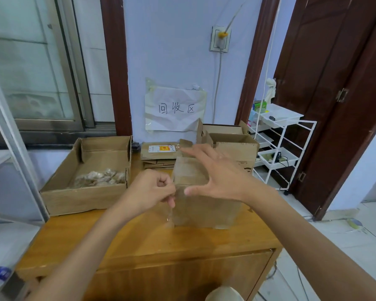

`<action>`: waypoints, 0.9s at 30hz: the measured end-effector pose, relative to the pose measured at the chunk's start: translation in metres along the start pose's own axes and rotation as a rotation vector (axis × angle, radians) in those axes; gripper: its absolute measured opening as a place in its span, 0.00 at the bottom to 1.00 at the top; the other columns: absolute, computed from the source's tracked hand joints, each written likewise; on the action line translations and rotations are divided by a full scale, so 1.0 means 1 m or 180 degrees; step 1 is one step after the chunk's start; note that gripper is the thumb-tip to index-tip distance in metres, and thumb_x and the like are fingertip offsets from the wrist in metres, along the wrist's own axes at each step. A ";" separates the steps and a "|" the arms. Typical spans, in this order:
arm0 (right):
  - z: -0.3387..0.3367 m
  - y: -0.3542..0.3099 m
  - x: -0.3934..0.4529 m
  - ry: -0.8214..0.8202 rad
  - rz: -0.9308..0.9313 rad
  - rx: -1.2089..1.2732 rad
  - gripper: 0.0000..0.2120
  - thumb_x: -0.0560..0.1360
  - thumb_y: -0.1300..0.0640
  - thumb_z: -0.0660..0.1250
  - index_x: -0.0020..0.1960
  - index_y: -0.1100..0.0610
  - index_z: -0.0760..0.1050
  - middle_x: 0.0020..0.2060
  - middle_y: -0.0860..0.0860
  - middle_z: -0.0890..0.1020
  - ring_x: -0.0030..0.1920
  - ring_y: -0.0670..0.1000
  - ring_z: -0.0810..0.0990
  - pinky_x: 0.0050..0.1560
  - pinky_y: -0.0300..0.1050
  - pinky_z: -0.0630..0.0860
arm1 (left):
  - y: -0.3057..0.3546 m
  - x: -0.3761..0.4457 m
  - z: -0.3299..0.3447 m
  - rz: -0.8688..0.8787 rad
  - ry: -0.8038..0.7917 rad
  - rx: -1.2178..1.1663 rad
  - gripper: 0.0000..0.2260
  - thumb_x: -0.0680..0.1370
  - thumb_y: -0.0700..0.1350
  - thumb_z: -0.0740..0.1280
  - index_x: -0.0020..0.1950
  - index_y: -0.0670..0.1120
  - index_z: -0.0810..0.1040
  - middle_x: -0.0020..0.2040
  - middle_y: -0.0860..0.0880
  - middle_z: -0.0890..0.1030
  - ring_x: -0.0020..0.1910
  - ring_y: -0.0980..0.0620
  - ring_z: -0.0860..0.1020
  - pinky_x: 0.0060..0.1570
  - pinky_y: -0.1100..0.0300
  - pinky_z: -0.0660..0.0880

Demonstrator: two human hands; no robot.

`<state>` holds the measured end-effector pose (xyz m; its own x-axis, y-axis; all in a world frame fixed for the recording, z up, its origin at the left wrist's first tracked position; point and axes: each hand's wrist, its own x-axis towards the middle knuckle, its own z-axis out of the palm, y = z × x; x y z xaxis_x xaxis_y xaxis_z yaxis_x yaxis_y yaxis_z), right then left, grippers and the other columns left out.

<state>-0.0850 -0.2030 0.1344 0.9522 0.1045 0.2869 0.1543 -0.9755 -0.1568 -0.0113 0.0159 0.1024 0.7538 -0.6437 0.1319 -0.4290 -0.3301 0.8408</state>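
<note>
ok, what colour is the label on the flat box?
The label is white with an orange patch; head view.

On the surface (139, 242) a cardboard box (204, 205) stood right of centre, with a strip of tape (170, 213) hanging at its left corner, below the left grip (154, 190). To the box's left lay an open shallow carton (85, 197) with crumpled wads (100, 178) inside. Behind the box lay a stack of flattened cartons (159, 154), and right of that stack stood open boxes (234, 146). A paper sign (175, 109) hung on the wall behind them. A wire rack (278, 146) stood on the floor to the right.
</note>
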 end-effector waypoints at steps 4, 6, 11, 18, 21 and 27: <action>0.015 0.019 -0.005 -0.0291 0.0171 -0.0366 0.50 0.69 0.23 0.68 0.83 0.38 0.49 0.76 0.47 0.66 0.76 0.53 0.66 0.74 0.53 0.61 | 0.002 -0.003 -0.006 -0.0088 -0.0253 -0.0155 0.12 0.82 0.37 0.64 0.39 0.39 0.78 0.36 0.40 0.85 0.45 0.44 0.86 0.56 0.41 0.81; 0.019 0.021 -0.001 -0.0196 0.0217 -0.0335 0.49 0.68 0.22 0.67 0.81 0.37 0.53 0.73 0.46 0.69 0.74 0.52 0.67 0.72 0.53 0.61 | 0.002 -0.003 -0.005 -0.0143 -0.0182 -0.0212 0.14 0.84 0.41 0.62 0.41 0.39 0.78 0.37 0.41 0.86 0.42 0.46 0.86 0.55 0.40 0.82; 0.025 0.022 0.003 -0.0198 0.0284 -0.0338 0.48 0.64 0.20 0.59 0.80 0.38 0.58 0.69 0.46 0.71 0.71 0.51 0.68 0.69 0.52 0.62 | 0.005 -0.008 0.013 -0.0215 0.0591 0.0069 0.24 0.82 0.61 0.65 0.39 0.43 0.83 0.31 0.49 0.85 0.34 0.51 0.86 0.45 0.48 0.84; 0.026 0.023 0.004 -0.0225 0.0452 -0.0327 0.48 0.64 0.19 0.60 0.79 0.39 0.58 0.69 0.47 0.71 0.71 0.52 0.69 0.71 0.54 0.63 | -0.002 -0.002 0.029 -0.0144 0.1057 0.0347 0.13 0.80 0.46 0.69 0.35 0.48 0.81 0.29 0.54 0.84 0.32 0.56 0.84 0.45 0.50 0.84; 0.023 0.023 0.005 -0.0242 0.0482 -0.0317 0.49 0.67 0.21 0.66 0.80 0.41 0.57 0.72 0.48 0.71 0.73 0.53 0.69 0.74 0.55 0.63 | -0.001 -0.005 0.011 0.0066 0.0827 0.0960 0.13 0.78 0.46 0.71 0.33 0.50 0.79 0.28 0.55 0.83 0.28 0.59 0.80 0.42 0.56 0.80; 0.022 0.024 0.005 -0.0277 0.0576 -0.0230 0.51 0.67 0.22 0.67 0.82 0.43 0.54 0.77 0.50 0.68 0.78 0.55 0.66 0.77 0.59 0.60 | 0.004 -0.004 -0.040 0.0114 -0.0054 0.1535 0.13 0.79 0.46 0.71 0.35 0.49 0.80 0.30 0.54 0.83 0.32 0.51 0.83 0.43 0.50 0.82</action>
<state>-0.0708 -0.2221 0.1112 0.9824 -0.0603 0.1769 -0.0376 -0.9909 -0.1292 0.0040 0.0450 0.1266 0.7279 -0.6703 0.1445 -0.6394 -0.5874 0.4961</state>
